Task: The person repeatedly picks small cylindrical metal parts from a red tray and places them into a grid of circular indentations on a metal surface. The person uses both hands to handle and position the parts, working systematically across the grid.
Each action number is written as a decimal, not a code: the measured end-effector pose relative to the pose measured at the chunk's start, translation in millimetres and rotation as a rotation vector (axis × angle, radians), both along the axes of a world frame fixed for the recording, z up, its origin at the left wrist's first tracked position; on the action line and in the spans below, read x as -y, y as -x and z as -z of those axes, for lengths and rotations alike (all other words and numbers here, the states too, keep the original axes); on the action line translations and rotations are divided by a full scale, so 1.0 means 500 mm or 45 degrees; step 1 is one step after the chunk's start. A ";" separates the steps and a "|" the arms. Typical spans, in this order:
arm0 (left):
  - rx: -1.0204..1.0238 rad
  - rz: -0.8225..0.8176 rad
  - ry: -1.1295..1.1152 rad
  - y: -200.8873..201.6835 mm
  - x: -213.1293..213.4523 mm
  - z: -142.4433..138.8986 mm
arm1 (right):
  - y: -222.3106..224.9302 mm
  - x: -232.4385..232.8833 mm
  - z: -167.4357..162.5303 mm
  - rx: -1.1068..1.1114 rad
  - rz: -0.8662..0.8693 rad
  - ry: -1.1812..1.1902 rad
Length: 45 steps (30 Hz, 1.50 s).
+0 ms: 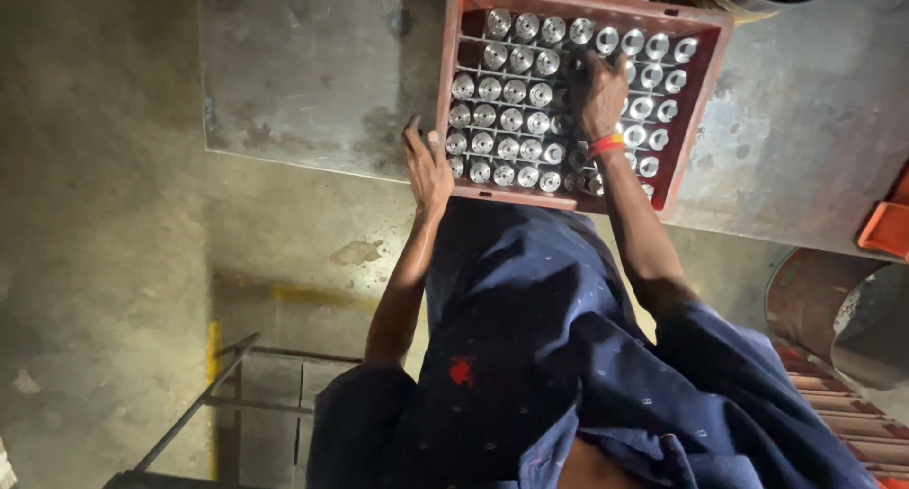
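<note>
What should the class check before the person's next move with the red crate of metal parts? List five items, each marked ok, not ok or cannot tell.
1. Crate rests on the metal table: ok.
2. Left hand steadies the crate's near corner: ok.
3. Right hand is inside the crate, on the parts: ok.
4. Right fingers grip a part: cannot tell.
5. Parts stand in ordered rows: ok.

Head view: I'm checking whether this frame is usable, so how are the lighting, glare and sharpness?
Head view: dim and warm overall; glare glints off the round metal parts in the red crate; the right hand darkens the parts beneath; the left hand at the crate's edge stays readable; the floor is murky and soft.
</note>
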State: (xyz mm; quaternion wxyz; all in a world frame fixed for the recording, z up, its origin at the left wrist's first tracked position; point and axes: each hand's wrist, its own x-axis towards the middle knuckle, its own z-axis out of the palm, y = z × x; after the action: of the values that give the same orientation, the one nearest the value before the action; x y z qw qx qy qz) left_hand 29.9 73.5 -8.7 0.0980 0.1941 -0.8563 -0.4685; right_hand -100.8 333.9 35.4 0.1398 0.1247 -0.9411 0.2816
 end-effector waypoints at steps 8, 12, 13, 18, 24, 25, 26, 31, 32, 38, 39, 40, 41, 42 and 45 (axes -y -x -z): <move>-0.010 -0.022 0.034 -0.004 0.000 0.007 | -0.054 -0.145 -0.027 0.267 0.270 1.249; -0.018 -0.018 0.007 -0.003 0.001 0.007 | -0.084 -0.115 0.000 0.377 0.284 1.706; -0.016 -0.020 0.019 -0.003 0.001 0.007 | -0.090 -0.096 0.014 0.338 0.278 1.455; -0.036 -0.030 0.002 -0.001 0.000 0.008 | -0.101 -0.042 0.057 0.006 0.182 0.215; -0.080 -0.030 0.040 -0.003 0.000 0.009 | -0.154 -0.054 0.069 0.333 0.149 0.210; -0.082 -0.034 0.036 -0.002 0.000 0.011 | -0.159 -0.051 0.068 0.457 0.194 0.243; -0.081 -0.037 0.030 -0.003 0.000 0.011 | -0.159 -0.046 0.067 0.264 0.178 0.139; -0.034 -0.036 0.014 -0.003 -0.002 0.008 | -0.114 -0.031 0.046 0.181 0.252 0.067; -0.031 -0.036 0.010 -0.001 -0.002 0.008 | -0.109 -0.034 0.037 0.112 0.188 0.151; -0.064 -0.028 0.014 -0.003 -0.001 0.006 | -0.139 -0.047 0.013 0.119 0.052 0.316; -0.068 -0.028 0.017 -0.003 0.000 0.006 | -0.136 -0.040 0.021 0.087 0.048 0.217; -0.075 -0.028 0.021 -0.003 -0.001 0.006 | -0.130 -0.032 0.030 0.051 0.044 0.118; -0.083 -0.028 0.027 -0.002 -0.001 0.006 | -0.119 -0.024 0.041 0.071 0.048 0.049; -0.063 -0.034 0.022 -0.001 -0.002 0.006 | -0.106 -0.018 0.050 0.097 0.055 -0.021; -0.037 -0.032 0.013 0.001 -0.004 0.008 | -0.082 -0.026 0.052 0.226 -0.011 -0.038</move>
State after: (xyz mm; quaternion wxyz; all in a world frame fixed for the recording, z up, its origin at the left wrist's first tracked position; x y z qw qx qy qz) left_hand 29.1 75.7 -12.5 0.1173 0.1975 -0.8546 -0.4657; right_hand -59.8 346.9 9.6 0.0529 0.1053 -0.9533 0.2780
